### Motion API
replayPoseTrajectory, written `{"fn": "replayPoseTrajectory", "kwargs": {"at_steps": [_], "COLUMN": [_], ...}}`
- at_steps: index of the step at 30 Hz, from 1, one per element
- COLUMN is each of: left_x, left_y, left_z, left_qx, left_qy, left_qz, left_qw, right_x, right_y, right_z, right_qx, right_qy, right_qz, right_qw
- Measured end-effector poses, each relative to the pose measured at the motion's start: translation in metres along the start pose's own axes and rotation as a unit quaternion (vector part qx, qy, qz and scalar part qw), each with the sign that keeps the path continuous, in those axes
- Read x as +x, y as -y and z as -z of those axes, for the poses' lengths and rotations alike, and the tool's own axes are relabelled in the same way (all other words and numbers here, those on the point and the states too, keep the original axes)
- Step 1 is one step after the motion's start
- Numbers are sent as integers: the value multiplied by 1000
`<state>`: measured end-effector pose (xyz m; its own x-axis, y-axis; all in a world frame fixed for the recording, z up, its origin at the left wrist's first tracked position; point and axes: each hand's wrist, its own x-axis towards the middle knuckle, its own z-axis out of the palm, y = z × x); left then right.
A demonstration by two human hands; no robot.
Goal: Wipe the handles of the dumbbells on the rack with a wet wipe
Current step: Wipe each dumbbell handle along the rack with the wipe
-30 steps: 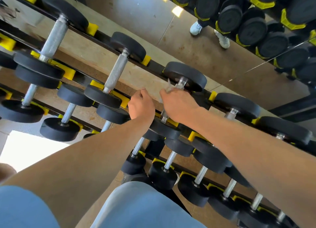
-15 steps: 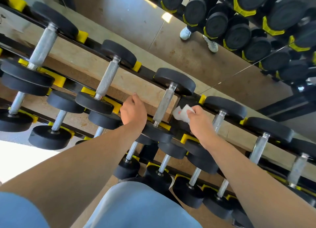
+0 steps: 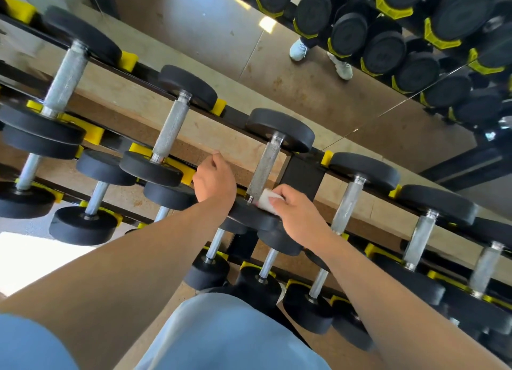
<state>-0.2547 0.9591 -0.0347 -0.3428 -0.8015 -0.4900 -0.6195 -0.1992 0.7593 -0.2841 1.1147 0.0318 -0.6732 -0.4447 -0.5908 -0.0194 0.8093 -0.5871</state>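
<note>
So my right hand (image 3: 297, 217) has the wet wipe (image 3: 268, 201) pinched in the fingers, folded up into a little white wad, and it's sitting right at the bottom end of the handle (image 3: 262, 170) on the middle dumbbell, just above the near black weight plate (image 3: 250, 217). The wipe looks like it's touching the metal, but honestly the spot is a bit blurry so I can't swear to it. My left hand (image 3: 214, 179) is curled into a loose fist just left of that same handle, holding nothing as far as I can see, resting by the front rail of the rack (image 3: 302, 173). More dumbbells sit in yellow cradles on both sides and on the lower tiers. Mirror (image 3: 318, 73) behind the rack shows the floor and a pair of white shoes (image 3: 299, 49)
</note>
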Motion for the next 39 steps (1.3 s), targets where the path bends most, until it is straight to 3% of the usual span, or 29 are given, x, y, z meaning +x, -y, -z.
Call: {"fn": "replayPoseTrajectory", "kwargs": {"at_steps": [2, 4, 7, 11, 16, 18, 20, 24, 28, 31, 33, 35, 36, 38, 39], "left_x": [0, 1, 0, 1, 2, 3, 3, 2, 3, 1, 1, 2, 2, 2, 1], "left_y": [0, 0, 0, 0, 1, 1, 2, 2, 1, 0, 1, 1, 0, 0, -1], "left_z": [0, 0, 0, 0, -2, -2, -2, -1, -1, 0, -1, -1, -1, -1, -1], "left_qx": [-1, -4, -5, 1, 3, 1, -1, -2, -3, 2, 6, 4, 4, 2, 3], "left_qy": [0, 0, -1, -2, -9, -11, -8, -10, -3, -2, 0, 2, 2, 0, -2], "left_qz": [6, 6, 5, 8, 11, 10, 5, 1, 4, -1, -1, 4, 7, 11, 11], "left_qw": [1000, 1000, 1000, 1000, 1000, 1000, 1000, 1000, 1000, 1000, 1000, 1000, 1000, 1000, 1000], "right_x": [0, 9, 27, 50, 70, 69, 61, 37, 8, -1, 9, 28, 38, 58, 65], "right_y": [3, 1, -1, 12, 42, 41, 34, 12, -9, -9, -1, 10, 17, 32, 39], "right_z": [9, 18, 31, 21, 1, -12, -22, -31, -34, -23, -15, -6, -4, -2, -4], "right_qx": [201, 349, 341, 338, 394, 360, 245, 61, 15, 78, 227, 418, 467, 505, 505], "right_qy": [-57, -157, -264, -258, -283, -287, -284, -204, -79, -94, -204, -276, -289, -304, -303], "right_qz": [-67, -111, -140, -178, -149, -116, -47, 34, 48, 18, -84, -194, -214, -229, -230], "right_qw": [976, 917, 891, 888, 862, 880, 926, 976, 996, 992, 949, 843, 808, 774, 775]}}
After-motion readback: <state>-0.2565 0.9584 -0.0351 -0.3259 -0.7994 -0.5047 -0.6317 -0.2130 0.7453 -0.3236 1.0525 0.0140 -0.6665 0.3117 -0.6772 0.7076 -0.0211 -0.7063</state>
